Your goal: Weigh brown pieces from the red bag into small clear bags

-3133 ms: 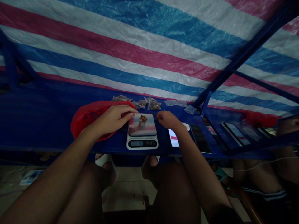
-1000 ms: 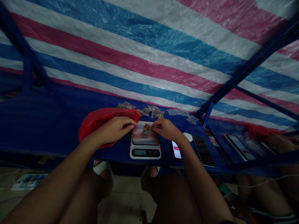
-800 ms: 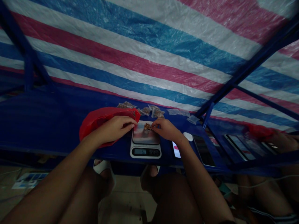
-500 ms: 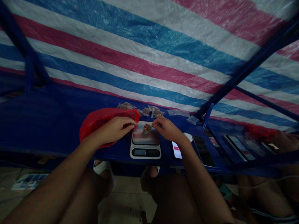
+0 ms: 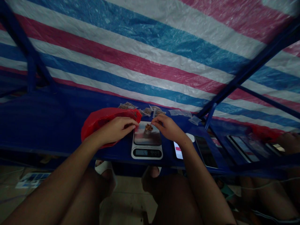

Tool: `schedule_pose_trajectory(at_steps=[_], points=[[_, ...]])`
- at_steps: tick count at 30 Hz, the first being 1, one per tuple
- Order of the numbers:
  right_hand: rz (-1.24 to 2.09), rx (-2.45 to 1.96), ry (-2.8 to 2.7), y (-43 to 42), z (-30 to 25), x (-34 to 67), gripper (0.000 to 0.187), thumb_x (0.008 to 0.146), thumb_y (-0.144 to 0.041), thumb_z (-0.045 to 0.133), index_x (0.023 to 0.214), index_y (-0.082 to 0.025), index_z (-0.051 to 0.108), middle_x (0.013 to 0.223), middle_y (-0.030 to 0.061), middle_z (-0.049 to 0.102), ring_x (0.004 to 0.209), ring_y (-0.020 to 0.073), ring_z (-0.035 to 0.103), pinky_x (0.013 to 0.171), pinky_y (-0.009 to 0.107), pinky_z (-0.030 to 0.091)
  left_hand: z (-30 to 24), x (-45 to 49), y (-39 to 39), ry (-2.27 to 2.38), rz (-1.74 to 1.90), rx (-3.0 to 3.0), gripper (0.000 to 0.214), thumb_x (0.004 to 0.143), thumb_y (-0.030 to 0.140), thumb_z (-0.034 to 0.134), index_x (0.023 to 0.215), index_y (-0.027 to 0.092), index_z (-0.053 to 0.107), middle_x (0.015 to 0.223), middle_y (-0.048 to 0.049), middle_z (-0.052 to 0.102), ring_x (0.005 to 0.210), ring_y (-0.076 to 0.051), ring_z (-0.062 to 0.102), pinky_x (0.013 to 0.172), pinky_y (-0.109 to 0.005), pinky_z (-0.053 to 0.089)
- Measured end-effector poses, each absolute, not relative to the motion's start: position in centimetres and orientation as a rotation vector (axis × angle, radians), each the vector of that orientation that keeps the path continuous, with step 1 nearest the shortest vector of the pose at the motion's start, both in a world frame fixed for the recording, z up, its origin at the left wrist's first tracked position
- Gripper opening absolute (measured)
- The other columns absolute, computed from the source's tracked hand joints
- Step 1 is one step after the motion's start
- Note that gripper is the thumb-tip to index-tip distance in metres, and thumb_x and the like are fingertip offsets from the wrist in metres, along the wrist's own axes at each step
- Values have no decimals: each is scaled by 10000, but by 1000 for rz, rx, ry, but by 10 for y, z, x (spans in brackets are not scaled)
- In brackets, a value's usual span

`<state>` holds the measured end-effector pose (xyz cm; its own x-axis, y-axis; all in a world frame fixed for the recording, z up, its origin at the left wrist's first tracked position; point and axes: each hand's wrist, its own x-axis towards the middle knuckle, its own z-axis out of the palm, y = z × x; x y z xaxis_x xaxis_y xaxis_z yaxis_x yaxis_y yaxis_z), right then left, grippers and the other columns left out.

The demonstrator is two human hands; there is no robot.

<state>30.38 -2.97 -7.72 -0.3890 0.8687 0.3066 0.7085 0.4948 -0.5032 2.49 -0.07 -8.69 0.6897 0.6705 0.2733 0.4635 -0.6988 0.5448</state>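
A kitchen scale (image 5: 137, 142) with a lit display lies on the blue table, and a small cup (image 5: 148, 131) heaped with brown pieces stands on its plate. My right hand (image 5: 167, 126) is just right of the cup, thumb and fingertips pinched together at its rim. A tiny brown bit seems to show at those fingertips, too small to name. My left hand (image 5: 122, 126) reaches across an open red plastic bag (image 5: 93, 120). Its fingers are stretched out with the thumb apart, the tips by the scale's left edge, and I see nothing held there.
Several small clear bags with brown contents (image 5: 127, 105) lie behind the scale, beside flat clear bags (image 5: 180, 113). A lit phone (image 5: 178, 151) and a dark phone (image 5: 206, 151) are to the right. Blue metal bars (image 5: 243, 75) frame the table, and another person's hand (image 5: 289, 142) shows far right.
My right hand's fingertips have come slightly closer to the cup's top. My left hand keeps its pose. The whole view has shifted slightly.
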Motion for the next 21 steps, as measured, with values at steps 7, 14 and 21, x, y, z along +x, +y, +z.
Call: schedule_pose_trajectory(at_steps=[7,14,21], points=[[411,-1270,-2181,-30,-76,306,180,1028,-243,577,912,-205,709,891,41,693,892,197,625,849,330,471,-89,24,0,875,635,2467,302,1028,320,509,1127,232,780,1196,-44,795,1062,-222,733,944,-322,535],[175,-1445,-1848,-7,-87,362,238,1014,-279,530,1095,-191,736,1117,105,773,1040,250,704,958,405,531,-87,23,0,880,624,2449,315,1027,326,505,1145,226,778,1211,-51,795,1089,-229,735,971,-337,539],[-14,-1862,-2099,64,-88,436,573,762,-56,666,1330,-127,694,1380,204,701,1273,325,647,1136,480,472,-89,24,-1,911,648,2410,322,1030,342,498,1143,236,781,1213,-46,800,1100,-234,741,1002,-351,553]])
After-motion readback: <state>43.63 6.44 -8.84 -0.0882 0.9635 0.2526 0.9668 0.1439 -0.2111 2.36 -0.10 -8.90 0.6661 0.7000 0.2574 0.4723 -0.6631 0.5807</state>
